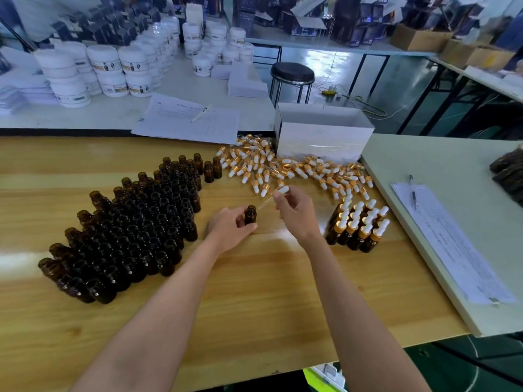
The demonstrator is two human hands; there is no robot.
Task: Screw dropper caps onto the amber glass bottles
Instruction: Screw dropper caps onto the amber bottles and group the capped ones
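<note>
Bare wooden worktop (254, 292) lies between uncapped amber glass bottles (141, 230), capped amber bottles (359, 229), and gold-white dropper caps (283, 168) scattered behind.

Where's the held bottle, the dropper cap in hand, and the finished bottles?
held bottle (250, 216), head view, amber body
dropper cap (283, 190), head view, white bulb
finished bottles (356, 241), head view, front bottle's body
</note>
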